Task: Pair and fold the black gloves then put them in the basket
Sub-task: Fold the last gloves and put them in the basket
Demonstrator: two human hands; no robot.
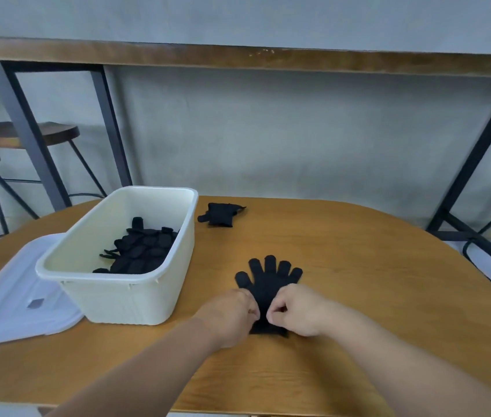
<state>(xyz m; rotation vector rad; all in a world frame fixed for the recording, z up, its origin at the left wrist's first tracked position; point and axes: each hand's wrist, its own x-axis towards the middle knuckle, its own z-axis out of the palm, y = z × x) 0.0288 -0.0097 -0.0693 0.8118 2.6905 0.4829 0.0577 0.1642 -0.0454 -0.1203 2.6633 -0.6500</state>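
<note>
A black glove (268, 278) lies flat on the wooden table (373, 290), fingers spread and pointing away from me. My left hand (232, 314) pinches its left edge near the cuff. On the other side, my right hand (295, 314) pinches the right edge. Whether a second glove lies under it, I cannot tell. A cream plastic basket (136, 299) stands to the left and holds several black gloves (142, 251). At the table's far side lies a folded black glove bundle (220, 215).
A white plastic lid (18, 299) lies under and left of the basket. Behind the table are a grey wall, a high wooden counter (238, 58) on dark metal legs, and two stools (21, 136) at the left.
</note>
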